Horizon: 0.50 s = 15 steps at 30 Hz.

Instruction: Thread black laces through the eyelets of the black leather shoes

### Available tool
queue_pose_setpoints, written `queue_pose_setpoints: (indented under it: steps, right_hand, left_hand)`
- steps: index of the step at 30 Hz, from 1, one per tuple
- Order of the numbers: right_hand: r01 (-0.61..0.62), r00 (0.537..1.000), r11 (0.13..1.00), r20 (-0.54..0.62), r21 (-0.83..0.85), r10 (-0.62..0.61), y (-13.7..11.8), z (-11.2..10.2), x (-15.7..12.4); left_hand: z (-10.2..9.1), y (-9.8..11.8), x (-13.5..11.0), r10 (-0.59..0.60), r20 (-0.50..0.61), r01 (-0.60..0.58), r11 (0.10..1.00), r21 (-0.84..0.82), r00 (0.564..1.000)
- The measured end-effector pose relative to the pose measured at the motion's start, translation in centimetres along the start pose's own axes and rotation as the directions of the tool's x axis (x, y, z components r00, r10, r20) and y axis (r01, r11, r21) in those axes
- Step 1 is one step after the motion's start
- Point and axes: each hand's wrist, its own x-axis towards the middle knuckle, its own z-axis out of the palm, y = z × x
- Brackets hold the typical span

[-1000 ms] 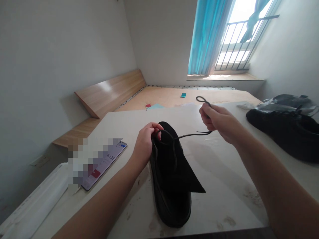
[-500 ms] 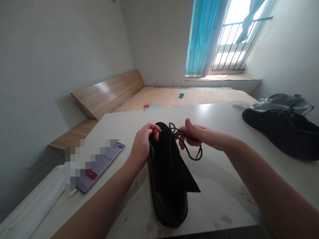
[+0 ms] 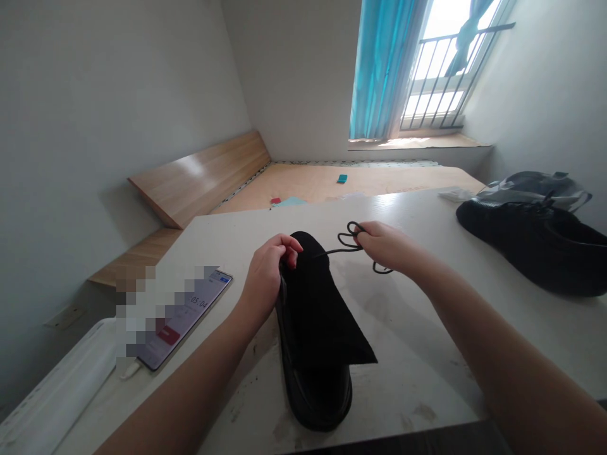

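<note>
A black shoe (image 3: 291,373) lies on the white table, its toe pointing away from me and its wide black tongue (image 3: 327,316) spread over the opening. My left hand (image 3: 272,268) is at the shoe's far left side, with its fingers curled over the edge by the tongue. To the right of the shoe, my right hand (image 3: 382,246) pinches a dark shoelace (image 3: 339,251). The lace runs from the tongue area to that hand, with loops above and a loose end hanging below its fingers. What the left fingertips touch is partly hidden.
A second black shoe (image 3: 531,243) stands at the right, with a grey clear-looking bag (image 3: 564,186) behind it. On the left lies a phone (image 3: 190,316) with a cable attached. Beyond the table is a bed-like wooden platform (image 3: 403,177).
My right hand has closed round the lace and drawn it right, away from the shoe, so the lace is straighter. My left hand stays by the shoe. The view has shifted slightly.
</note>
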Motion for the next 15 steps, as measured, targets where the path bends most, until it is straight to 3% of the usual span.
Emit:
queue_pose_setpoints:
  steps: [4,8,13,15]
  right_hand:
    - [-0.129,0.988,0.968,0.057,-0.216,0.145,2.6,-0.5,1.0]
    - [-0.153,0.973,0.945,0.125,-0.290,0.196,4.0,-0.3,1.2]
    - [-0.034,0.999,0.975,0.025,-0.218,0.040,2.2,-0.4,0.5]
    - [0.126,0.987,0.992,0.104,-0.027,-0.122,0.7,-0.1,-0.2]
  left_hand:
    - [0.0,-0.1,-0.1,0.008,-0.007,-0.008,1.000,-0.011,1.000]
    - [0.0,0.0,-0.1,0.013,-0.005,-0.013,1.000,-0.025,1.000]
    - [-0.2,0.2,-0.1,0.000,-0.013,-0.001,0.999,-0.050,1.000]
    - [-0.4,0.4,-0.1,-0.007,-0.012,0.007,0.998,-0.063,1.000]
